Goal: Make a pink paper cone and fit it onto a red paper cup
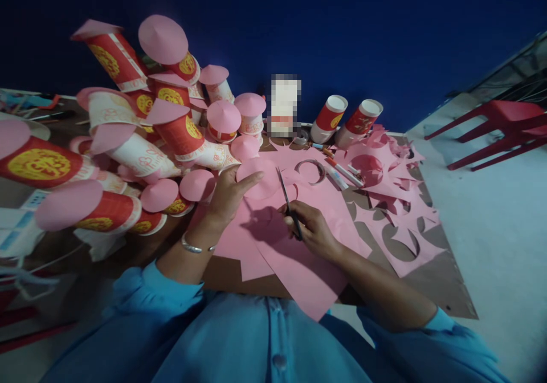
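Between the thumb and fingers of my left hand (229, 196) is a round pink paper disc (265, 182), held up over the pink sheets. My right hand (311, 227) grips a pair of scissors (289, 203) by its dark handles, the blades pointing up beside the disc's right edge. Large pink sheets (314, 280) lie overlapping beneath both hands, with a shadow across them. A bracelet is on my left wrist.
Red and white paper cups (183, 135) topped with pink cones crowd the left side. Two uncovered cups (330, 118) stand at the back, near a tape roll (311, 172) and markers (348, 169). Pink offcuts (405, 235) spread rightward; a red stool (504, 126) stands beyond.
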The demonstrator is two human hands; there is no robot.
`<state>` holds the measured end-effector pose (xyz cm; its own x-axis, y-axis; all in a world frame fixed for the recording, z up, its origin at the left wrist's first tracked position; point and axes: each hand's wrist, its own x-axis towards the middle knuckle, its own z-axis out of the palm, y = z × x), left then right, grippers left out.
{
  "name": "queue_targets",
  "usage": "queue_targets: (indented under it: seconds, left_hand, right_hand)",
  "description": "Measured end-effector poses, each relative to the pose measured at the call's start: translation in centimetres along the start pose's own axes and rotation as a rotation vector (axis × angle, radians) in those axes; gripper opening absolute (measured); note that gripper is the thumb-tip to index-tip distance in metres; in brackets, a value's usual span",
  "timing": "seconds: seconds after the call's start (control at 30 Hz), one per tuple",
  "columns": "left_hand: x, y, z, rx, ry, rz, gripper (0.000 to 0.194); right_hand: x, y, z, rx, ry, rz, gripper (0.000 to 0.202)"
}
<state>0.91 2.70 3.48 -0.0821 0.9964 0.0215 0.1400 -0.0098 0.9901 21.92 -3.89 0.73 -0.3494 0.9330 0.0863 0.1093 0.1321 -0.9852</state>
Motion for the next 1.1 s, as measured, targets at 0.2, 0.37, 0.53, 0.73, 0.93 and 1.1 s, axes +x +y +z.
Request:
queue_targets:
  seconds: [0.2, 0.37, 0.53, 0.73, 0.93, 1.1]
  left_hand:
    - [0.2, -0.9, -0.1, -0.046, -0.005, -0.018, 0.038]
    - [0.0, -0.5, 0.0, -0.103, -0.022, -0.022, 0.036]
    - [-0.1, 0.0, 0.2, -0.092, 0.027, -0.020, 0.035]
    - [0.3, -0.9, 0.1, -0.134, 0.061, -0.014, 0.042]
    - [0.3, -1.0, -0.1, -0.114, -0.002, -0.002, 0.039]
    - [0.1, 0.0, -0.1, -0.059, 0.006, 0.003, 0.035]
  right_hand:
    - [0.0, 0.1, 0.0, 0.003, -0.010, -0.004, 0.046]
    - [-0.1, -0.1, 0.0, 0.018, -0.016, 0.003, 0.045]
    - [-0.2, -0.2, 0.0, 0.019, -0.013, 0.019, 0.046]
    - [-0.3, -0.1, 0.0, 0.021, -0.024, 0.016, 0.043]
    - [-0.1, 0.0, 0.0, 0.024, -0.016, -0.007, 0.047]
    - [0.0, -0.1, 0.0, 0.000, -0.013, -0.020, 0.046]
